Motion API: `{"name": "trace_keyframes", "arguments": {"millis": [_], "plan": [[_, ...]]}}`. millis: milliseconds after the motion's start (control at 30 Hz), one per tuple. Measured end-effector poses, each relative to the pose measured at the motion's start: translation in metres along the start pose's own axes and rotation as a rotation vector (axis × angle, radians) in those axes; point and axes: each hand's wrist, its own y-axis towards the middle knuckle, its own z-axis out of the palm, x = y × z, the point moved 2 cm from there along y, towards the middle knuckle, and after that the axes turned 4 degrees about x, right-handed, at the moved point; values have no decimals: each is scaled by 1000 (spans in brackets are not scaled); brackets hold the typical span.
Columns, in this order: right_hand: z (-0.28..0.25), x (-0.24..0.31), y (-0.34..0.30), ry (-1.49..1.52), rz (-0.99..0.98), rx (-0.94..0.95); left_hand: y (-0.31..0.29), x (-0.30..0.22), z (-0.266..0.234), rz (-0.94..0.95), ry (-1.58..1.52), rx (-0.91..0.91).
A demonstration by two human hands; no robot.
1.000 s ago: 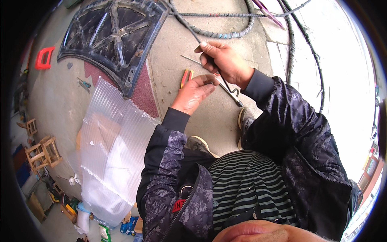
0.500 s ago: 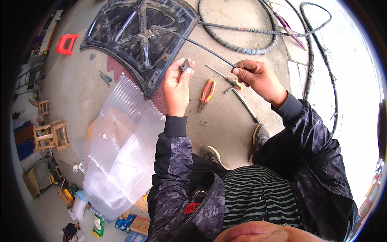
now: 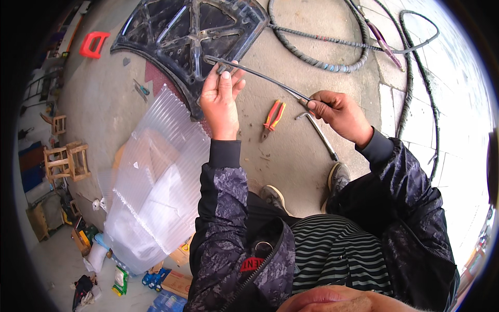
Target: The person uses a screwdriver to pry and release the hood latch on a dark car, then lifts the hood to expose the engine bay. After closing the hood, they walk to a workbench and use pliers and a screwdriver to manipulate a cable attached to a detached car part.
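Observation:
In my right hand (image 3: 340, 117) is one end of a thin black metal rod (image 3: 267, 79), pinched between thumb and fingers. The rod slants up and left to a looped, hooked end beside my left hand (image 3: 221, 106). Between that hand's thumb and fingers is a small dark part (image 3: 222, 67), its exact kind unclear. Hooked end and part overlap in view; whether they touch I cannot tell. Beyond both hands a black car hood (image 3: 196, 36) lies underside up on the ground. Red and yellow pliers (image 3: 273, 120) and an L-shaped wrench (image 3: 319, 135) lie nearer me.
A clear corrugated plastic sheet (image 3: 156, 187) covers the ground at left. Thick wrapped cables (image 3: 335, 66) coil at the upper right. A red plastic stool (image 3: 94, 44), wooden stools (image 3: 67, 161) and a small tool (image 3: 140, 89) stand or lie further left.
The rod's hooked end has come down and toward my left hand, which has risen slightly toward it. My right hand has moved a little lower and right, covering most of the screwdriver.

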Motion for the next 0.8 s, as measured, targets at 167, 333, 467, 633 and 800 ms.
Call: {"name": "trace_keyframes", "arguments": {"millis": [167,333,467,633,800], "plan": [[4,-7,0,2,2,27,1,-2,1,9,-27,43],[4,-11,-1,-6,-1,10,0,-3,3,27,-26,40],[4,-10,-2,-11,27,23,0,-3,5,50,5,23],[6,-7,-3,-23,51,28,-1,-4,6,88,76,-4],[11,-7,-3,2,54,29,-3,-4,6,33,-92,5]]}}
